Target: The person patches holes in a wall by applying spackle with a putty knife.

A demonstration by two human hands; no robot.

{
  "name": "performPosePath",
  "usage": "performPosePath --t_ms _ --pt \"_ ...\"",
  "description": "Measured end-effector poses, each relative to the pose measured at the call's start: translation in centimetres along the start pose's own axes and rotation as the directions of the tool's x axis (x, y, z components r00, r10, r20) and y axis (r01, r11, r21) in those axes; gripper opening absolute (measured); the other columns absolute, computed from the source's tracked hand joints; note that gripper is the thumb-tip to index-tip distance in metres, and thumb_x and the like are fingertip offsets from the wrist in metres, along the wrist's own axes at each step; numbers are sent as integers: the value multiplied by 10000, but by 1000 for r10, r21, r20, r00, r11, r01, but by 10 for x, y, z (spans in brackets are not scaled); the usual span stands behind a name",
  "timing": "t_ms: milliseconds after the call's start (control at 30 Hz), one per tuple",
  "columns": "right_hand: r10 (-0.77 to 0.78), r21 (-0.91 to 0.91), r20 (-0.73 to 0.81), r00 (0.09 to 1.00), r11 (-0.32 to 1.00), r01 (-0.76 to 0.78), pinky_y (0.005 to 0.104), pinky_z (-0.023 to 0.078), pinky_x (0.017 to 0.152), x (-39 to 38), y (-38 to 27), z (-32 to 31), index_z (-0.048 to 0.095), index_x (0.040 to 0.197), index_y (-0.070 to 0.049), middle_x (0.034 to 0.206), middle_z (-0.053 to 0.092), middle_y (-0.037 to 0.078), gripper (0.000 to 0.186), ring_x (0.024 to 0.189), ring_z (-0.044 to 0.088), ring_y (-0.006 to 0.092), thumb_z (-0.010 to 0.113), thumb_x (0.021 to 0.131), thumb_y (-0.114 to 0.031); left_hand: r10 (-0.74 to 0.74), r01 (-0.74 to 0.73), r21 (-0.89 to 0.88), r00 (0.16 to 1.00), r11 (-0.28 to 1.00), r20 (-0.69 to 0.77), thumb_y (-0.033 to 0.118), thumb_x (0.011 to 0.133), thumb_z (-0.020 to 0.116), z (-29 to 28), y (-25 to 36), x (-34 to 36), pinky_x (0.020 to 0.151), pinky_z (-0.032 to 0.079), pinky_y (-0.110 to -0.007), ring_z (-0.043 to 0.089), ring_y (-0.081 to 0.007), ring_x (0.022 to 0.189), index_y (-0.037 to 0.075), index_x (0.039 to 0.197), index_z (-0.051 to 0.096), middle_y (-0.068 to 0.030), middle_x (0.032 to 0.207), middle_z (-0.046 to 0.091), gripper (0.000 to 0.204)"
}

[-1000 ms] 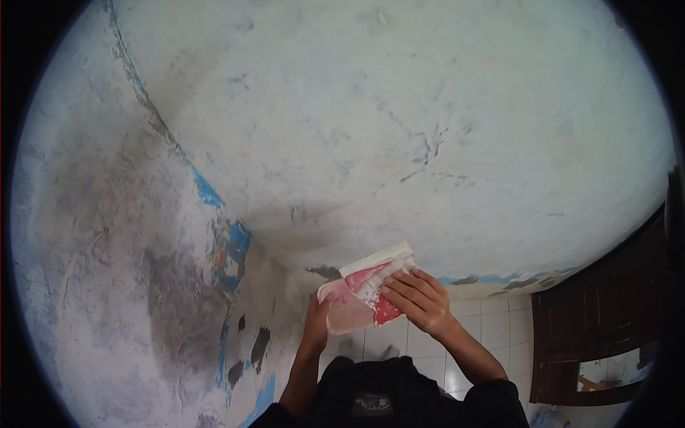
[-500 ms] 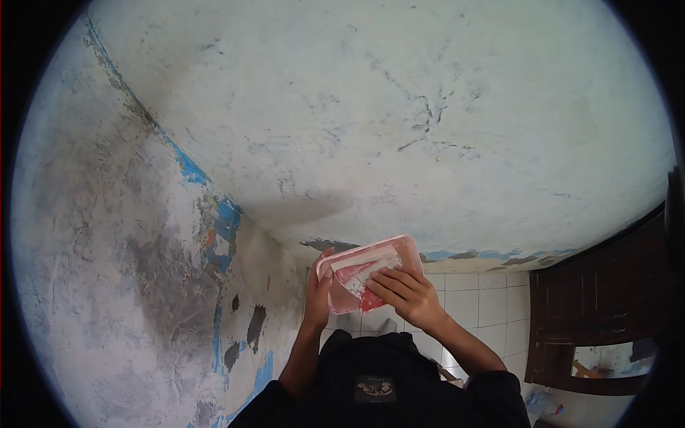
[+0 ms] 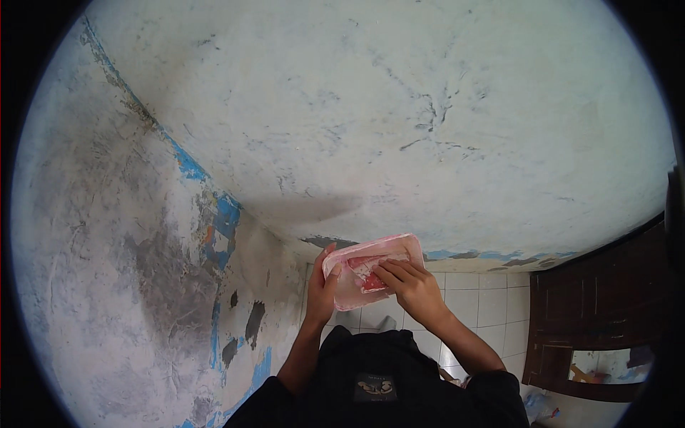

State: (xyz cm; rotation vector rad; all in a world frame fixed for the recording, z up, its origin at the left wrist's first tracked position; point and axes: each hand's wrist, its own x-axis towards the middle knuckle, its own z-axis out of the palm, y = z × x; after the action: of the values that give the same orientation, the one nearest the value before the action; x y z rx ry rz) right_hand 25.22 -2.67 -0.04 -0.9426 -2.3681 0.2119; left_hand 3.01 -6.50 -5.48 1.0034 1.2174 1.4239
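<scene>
A shallow pink plastic tray (image 3: 349,297), smeared with whitish paste, is held up in front of my body. Its left end is gripped by my left hand (image 3: 320,291), thumb over the rim and fingers behind. Over the tray's right side, my right hand (image 3: 417,291) pinches a red putty scraper (image 3: 372,282) with white paste on its face. The scraper sits within the tray's outline and seems to touch the inside, though its far edge is hard to make out. My right fingers cover part of it.
A patchy whitish wall (image 3: 342,128) rises ahead. On the left, another wall (image 3: 164,285) shows grey patches and peeling blue paint near the corner. White floor tiles (image 3: 492,299) lie below, and a dark wooden cabinet (image 3: 564,292) stands at right.
The scraper has turned and dropped lower into the tray; less of its pasty face shows now. The tray has shifted slightly right, with both hands still holding.
</scene>
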Motion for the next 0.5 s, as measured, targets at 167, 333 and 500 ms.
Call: performPosePath --t_ms 167,333,500 --pt "3 15 13 1000 1000 -3 408 570 940 6 5 -3 721 1143 -48 1120 737 124 404 1069 714 298 647 751 17 -18 18 -30 1000 999 13 156 1056 530 6 -2 3 1128 371 -323 495 -185 1319 6 1524 394 -119 1476 500 510" --pt "30 28 -63 998 999 -29 414 578 926 19 8 -11 728 1113 -41 1094 742 143 372 1061 717 306 648 755 21 -22 24 -48 999 999 31 185 1060 538 11 -6 9 1123 374 -320 505 -187 1307 9 1522 399 -121 1459 516 513" --pt "62 64 47 997 996 -65 397 565 920 12 14 -7 698 1126 -31 1132 732 156 359 1047 715 305 672 769 -39 -64 67 -63 997 996 48 225 1061 558 17 4 13 1111 390 -321 523 -189 1287 3 1511 415 -125 1430 538 522"
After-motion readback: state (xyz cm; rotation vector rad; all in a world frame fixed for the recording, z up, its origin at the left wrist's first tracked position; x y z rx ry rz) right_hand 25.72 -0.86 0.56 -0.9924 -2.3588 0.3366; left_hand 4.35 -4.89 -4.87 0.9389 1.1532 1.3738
